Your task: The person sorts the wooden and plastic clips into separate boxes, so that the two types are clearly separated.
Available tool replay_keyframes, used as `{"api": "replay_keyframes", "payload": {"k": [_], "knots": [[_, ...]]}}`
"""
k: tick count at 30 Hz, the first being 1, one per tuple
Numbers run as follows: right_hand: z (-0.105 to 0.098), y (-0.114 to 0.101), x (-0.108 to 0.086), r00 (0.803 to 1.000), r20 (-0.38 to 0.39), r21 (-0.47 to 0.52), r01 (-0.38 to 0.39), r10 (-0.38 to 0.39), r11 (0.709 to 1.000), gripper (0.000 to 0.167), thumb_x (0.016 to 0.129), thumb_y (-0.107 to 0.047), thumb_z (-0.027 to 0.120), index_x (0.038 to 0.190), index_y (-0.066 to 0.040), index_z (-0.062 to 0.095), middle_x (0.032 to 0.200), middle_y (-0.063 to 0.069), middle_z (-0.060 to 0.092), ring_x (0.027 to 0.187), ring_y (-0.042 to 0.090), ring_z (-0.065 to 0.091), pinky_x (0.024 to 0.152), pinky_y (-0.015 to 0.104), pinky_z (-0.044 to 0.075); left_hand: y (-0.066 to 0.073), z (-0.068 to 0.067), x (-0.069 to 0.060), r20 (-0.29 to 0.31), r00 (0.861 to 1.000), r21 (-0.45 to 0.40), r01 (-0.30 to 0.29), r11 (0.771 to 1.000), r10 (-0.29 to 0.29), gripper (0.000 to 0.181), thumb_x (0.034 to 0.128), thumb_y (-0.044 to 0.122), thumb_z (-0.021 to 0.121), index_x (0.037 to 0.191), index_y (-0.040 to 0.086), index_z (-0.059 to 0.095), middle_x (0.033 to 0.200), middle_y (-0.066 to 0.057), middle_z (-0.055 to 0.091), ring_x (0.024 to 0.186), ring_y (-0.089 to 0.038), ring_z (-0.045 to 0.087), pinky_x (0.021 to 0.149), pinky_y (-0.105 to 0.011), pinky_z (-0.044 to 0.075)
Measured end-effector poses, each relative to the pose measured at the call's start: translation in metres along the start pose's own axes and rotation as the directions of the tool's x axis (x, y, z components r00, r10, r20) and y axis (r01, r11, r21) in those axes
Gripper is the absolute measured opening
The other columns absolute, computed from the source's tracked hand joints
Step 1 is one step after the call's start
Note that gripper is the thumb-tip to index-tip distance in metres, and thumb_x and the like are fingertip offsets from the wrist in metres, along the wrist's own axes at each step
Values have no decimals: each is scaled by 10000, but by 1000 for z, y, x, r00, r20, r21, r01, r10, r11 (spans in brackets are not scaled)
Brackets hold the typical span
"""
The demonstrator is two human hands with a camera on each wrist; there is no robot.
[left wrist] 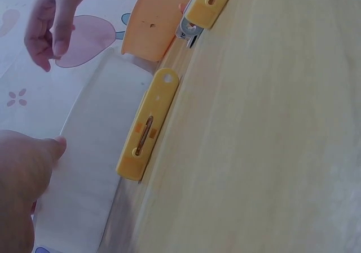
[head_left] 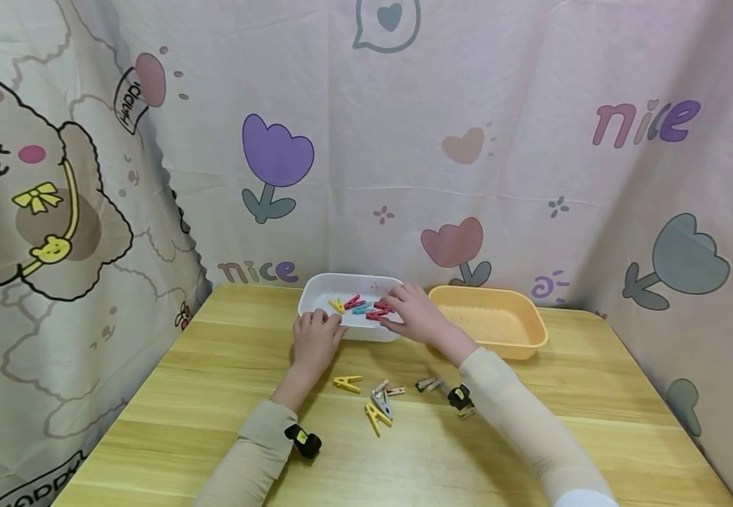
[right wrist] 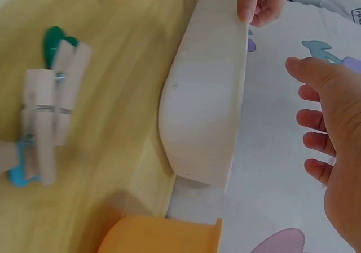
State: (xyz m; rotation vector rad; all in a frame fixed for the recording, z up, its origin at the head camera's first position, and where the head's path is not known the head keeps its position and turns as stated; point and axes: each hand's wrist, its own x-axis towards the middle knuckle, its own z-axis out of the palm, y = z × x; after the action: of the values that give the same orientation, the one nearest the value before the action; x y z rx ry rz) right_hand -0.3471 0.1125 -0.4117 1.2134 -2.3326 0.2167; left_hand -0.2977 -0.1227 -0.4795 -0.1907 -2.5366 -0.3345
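Note:
A white plastic basin (head_left: 366, 334) stands at the back of the table. Inside it lie a yellow clothespin (head_left: 337, 305), several red clothespins (head_left: 355, 302) and blue ones (head_left: 362, 308). My left hand (head_left: 317, 341) holds the basin's near rim at the left, thumb on the outside and fingers curled over the edge. Over the basin's right end hovers my right hand (head_left: 418, 313), its fingers loosely bent with nothing between them. In the right wrist view, a gap shows between that hand and the rim.
Right of the basin stands an orange basin (head_left: 518, 345). In front lie yellow clothespins (head_left: 347, 384), a grey clothespin (head_left: 381, 403) and wooden clothespins (right wrist: 45, 118) with green and blue parts. A printed curtain (head_left: 372, 141) hangs behind the table (head_left: 214, 394).

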Motion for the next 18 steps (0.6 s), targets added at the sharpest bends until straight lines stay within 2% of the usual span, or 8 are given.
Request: {"api": "replay_keyframes", "payload": {"k": [6,8,12,18], "knots": [[-5,-7,-18,997,76,-16,-27,28,1000,398,849,-392,731,1158,-151,662,1072,27,625,968,205,536,815,372,451,-1,2,-1,-29,999,4,-19,1000,20,238,906,368,671,1051,180,677,993,-88,582,953,-301,509,932,-517,408],[-5,-9,-23,996,88,-3,-29,30,1000,396,850,-385,731,1156,-143,662,1080,26,626,983,208,541,838,381,459,-1,3,-1,-40,999,4,-28,1000,28,231,904,366,673,1039,178,677,984,-89,582,944,-302,513,918,-510,410],[-6,-14,-33,997,70,24,-13,11,1000,387,828,-352,757,1137,-136,670,1057,23,625,999,223,551,864,401,462,-1,3,-2,-53,998,9,-34,999,35,228,899,364,677,1031,177,677,982,-89,585,936,-305,517,897,-499,409],[-7,-22,-43,998,66,18,14,-15,1000,355,808,-348,778,1096,-168,674,1030,-1,625,954,187,542,798,352,452,-2,3,-2,-53,998,-5,-23,1000,22,231,900,366,675,1039,182,680,991,-89,583,951,-304,509,921,-504,401]]}}
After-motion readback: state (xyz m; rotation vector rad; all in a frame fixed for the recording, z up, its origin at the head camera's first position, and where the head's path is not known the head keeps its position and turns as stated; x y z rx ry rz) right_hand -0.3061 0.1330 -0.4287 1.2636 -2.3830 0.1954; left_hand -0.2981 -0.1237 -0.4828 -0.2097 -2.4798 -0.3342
